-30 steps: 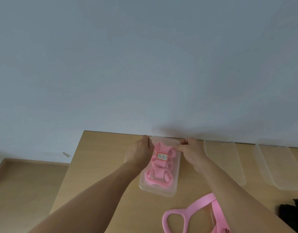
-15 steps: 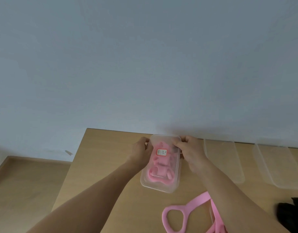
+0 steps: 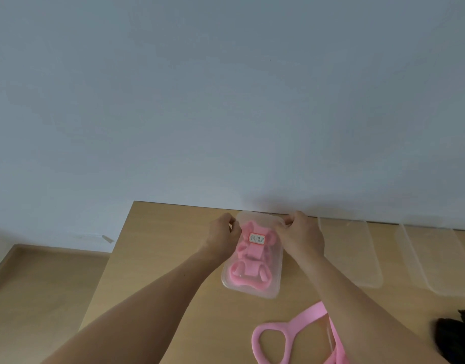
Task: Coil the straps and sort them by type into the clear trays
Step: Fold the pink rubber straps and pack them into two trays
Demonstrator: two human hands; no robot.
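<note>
Our left hand and right hand each pinch a far corner of the labelled clear tray, which holds coiled pink straps and runs lengthwise from between them back toward us, while the loose pink strap lies nearer us, beside the right forearm.

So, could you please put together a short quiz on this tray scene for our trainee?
1. True or false: the left hand and right hand both grip the far end of the labelled tray.
2. How many other clear trays lie to its right? A one, B two, C four.
3. Fill in: the straps inside the labelled tray are ___ in colour.
Key: 1 true; 2 B; 3 pink.
</note>
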